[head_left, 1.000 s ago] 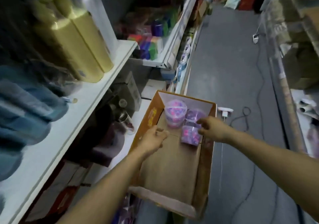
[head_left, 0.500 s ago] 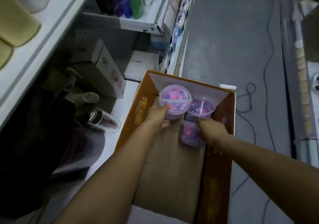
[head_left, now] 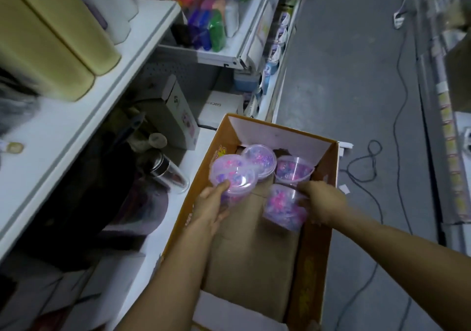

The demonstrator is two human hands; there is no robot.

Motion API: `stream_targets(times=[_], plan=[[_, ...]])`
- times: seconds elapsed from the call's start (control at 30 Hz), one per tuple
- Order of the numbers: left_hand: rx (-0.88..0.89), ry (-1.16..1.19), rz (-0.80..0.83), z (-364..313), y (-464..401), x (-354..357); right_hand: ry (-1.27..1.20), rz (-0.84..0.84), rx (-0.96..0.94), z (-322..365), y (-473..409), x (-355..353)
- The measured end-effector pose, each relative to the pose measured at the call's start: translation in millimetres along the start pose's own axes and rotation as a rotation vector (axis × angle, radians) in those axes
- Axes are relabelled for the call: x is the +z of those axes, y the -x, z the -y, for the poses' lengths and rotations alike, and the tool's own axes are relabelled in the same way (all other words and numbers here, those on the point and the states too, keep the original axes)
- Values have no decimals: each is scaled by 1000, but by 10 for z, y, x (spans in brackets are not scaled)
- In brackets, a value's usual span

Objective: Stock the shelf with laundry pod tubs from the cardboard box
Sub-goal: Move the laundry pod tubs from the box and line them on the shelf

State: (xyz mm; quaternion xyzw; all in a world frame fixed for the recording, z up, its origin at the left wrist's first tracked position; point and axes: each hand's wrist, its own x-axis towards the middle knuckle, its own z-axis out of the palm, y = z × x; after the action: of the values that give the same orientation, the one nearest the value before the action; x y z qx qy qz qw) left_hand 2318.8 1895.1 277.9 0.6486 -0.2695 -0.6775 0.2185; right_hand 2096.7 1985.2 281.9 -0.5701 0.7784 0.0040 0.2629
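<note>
An open orange cardboard box (head_left: 317, 241) stands on the floor beside the low shelf. Inside it are clear tubs of pink and purple laundry pods. My left hand (head_left: 211, 209) grips one tub (head_left: 233, 173) by its side, lifted and tilted at the box's left wall. My right hand (head_left: 322, 203) grips a second tub (head_left: 281, 207) that lies tilted on its side. Two more tubs rest at the far end: one with a lid (head_left: 260, 159) and another behind it (head_left: 293, 170). The box's brown floor is bare nearer to me.
White shelves (head_left: 122, 57) run along the left with yellow bottles (head_left: 51, 45), a white carton (head_left: 178, 116) and a dark flask (head_left: 167, 173). Black cables (head_left: 369, 162) trail over the grey aisle floor. Another rack (head_left: 448, 152) lines the right.
Both hands reached into the box and took hold of a tub each. The left tub has been lifted off the one beneath it and drawn toward me; the right tub has tilted up.
</note>
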Motion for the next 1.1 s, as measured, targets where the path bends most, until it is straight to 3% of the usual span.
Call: stream_targets(times=[0.1,0.47,0.7,1.1], plan=[[28,80,-3,189,575,-247,-119,-75,-81,40,360,-196],[268,215,-64,1097,3238,-769,-185,-306,-343,317,2426,-770],[380,352,-109,1611,4595,-1130,-146,-294,-530,637,3655,-1026],[459,481,-243,2142,6207,-2225,-154,-304,-847,1860,5206,-1171]])
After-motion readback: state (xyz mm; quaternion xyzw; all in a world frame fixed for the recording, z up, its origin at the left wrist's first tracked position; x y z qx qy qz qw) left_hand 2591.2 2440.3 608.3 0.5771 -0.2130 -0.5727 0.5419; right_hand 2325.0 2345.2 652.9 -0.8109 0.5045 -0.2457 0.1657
